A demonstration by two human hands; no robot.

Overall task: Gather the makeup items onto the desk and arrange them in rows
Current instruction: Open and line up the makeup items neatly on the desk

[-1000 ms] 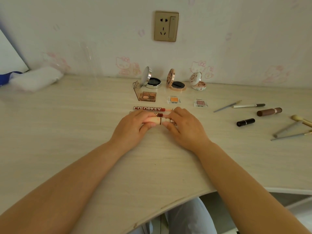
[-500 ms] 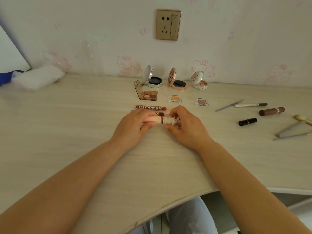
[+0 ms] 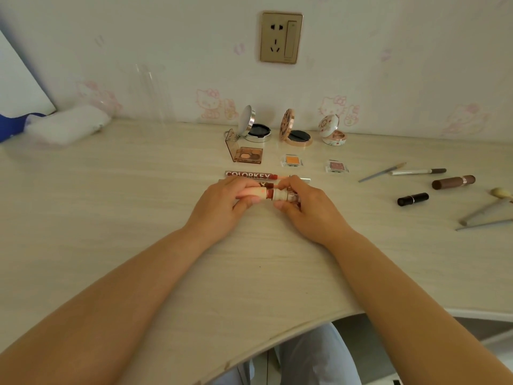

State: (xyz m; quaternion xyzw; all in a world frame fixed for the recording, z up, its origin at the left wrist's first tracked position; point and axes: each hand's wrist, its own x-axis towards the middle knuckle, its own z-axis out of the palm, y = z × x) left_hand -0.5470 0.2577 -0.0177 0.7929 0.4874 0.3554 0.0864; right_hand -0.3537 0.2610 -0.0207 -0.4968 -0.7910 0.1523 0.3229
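Note:
My left hand [image 3: 222, 204] and my right hand [image 3: 308, 209] both grip one small cream lip tube [image 3: 273, 194] lying sideways on the desk [image 3: 138, 218]. Just behind it lie a red COLORKEY tube [image 3: 249, 175] and a second tube, mostly hidden by my fingers. Farther back stand three open compacts: silver [image 3: 254, 129], rose-gold [image 3: 295, 133] and white [image 3: 333, 133]. In front of them sit a brown eyeshadow palette [image 3: 247, 154], an orange pan [image 3: 293, 160] and a mauve pan [image 3: 336, 166].
To the right lie loose a black lipstick [image 3: 412, 199], a brown tube [image 3: 454, 182], a white pencil [image 3: 417, 171], a thin brush [image 3: 381, 172] and two brushes [image 3: 483, 215] near the right edge. A white cloth [image 3: 66, 127] sits far left.
My hands have pulled slightly apart along the cream tube, exposing more of its middle. The other items have not moved.

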